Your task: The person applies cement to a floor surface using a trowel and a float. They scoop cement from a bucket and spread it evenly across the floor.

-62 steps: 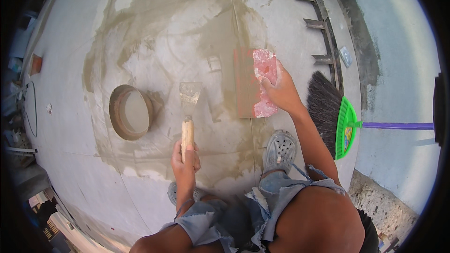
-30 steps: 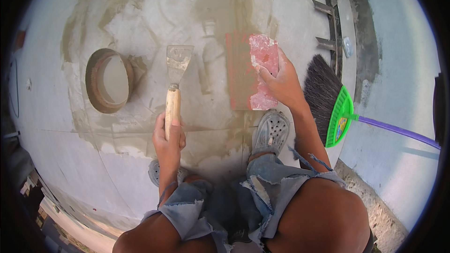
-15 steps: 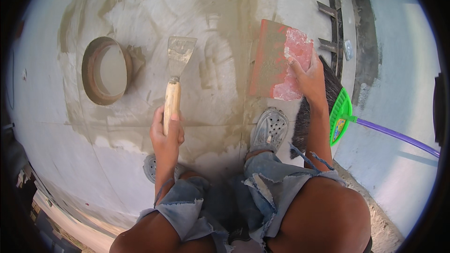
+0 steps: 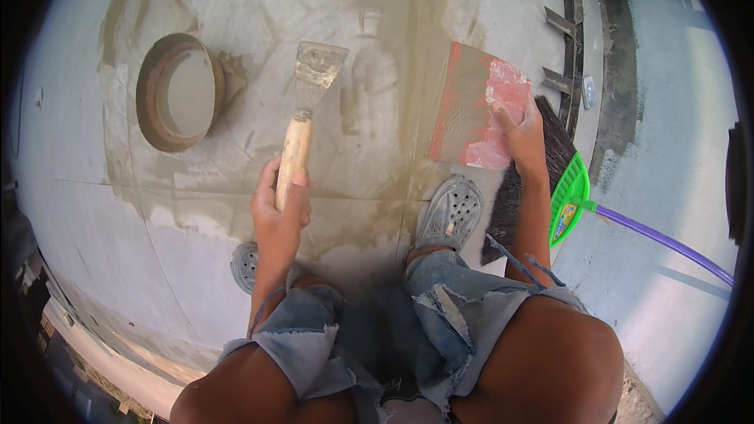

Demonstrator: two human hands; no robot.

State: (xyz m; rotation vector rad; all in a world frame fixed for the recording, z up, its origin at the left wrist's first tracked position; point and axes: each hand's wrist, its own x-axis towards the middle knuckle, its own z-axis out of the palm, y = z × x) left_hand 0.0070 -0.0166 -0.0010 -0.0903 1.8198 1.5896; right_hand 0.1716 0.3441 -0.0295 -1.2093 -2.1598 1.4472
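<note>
My left hand [image 4: 280, 204] is closed round the wooden handle of a putty knife [image 4: 298, 129], whose grey-smeared metal blade points away from me. In my right hand [image 4: 522, 137] is a flat red plastic sheet [image 4: 477, 106], pinched at its right edge with the thumb on top. Wet grey paste coats the left part of the sheet; whitish dried residue marks the part by my hand. A round brown pan [image 4: 181, 93] with grey slurry inside stands on the floor to the left, beyond my left hand.
Grey smears cover much of the pale tiled floor [image 4: 259, 39]. A broom [image 4: 571, 199] with black bristles, green head and purple handle lies at the right. Behind it runs a dark metal rail [image 4: 572, 47] with slats. My grey clogs [image 4: 452, 212] stand near the smeared area.
The putty knife has moved slightly right and away from me, and its blade leans more to the right. The red sheet has shifted slightly right in view. Both grips stay the same.
</note>
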